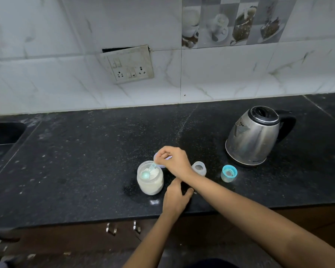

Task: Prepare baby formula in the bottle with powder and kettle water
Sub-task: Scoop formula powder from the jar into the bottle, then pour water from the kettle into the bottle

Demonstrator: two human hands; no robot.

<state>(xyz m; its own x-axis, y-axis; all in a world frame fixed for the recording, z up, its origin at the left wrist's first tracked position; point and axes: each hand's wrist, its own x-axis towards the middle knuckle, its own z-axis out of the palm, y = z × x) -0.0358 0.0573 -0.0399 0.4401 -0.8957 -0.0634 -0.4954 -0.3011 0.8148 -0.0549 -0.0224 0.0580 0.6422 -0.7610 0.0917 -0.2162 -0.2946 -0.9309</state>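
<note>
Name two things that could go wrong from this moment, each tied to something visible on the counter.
1. The right hand holds the scoop inside the open powder jar; lifting it towards the bottle could spill powder onto the counter.
2. The right forearm crosses just above the bottle, so drawing back could knock it over.

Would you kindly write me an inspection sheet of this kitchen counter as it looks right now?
Surface: black counter, speckled with pale dust and spots.
Job's things: open powder jar with a blue scoop dipped in; steel kettle, lid shut; clear cap; blue-ringed teat; the bottle itself is not clearly seen.
Clutter: small white spill by the jar.
Grippers: right hand holds the scoop handle; left hand rests on the counter, contents hidden.
Cables: nothing seen.
Surroundings: tiled wall with loose socket plate; sink at left; drawer handles below.
</note>
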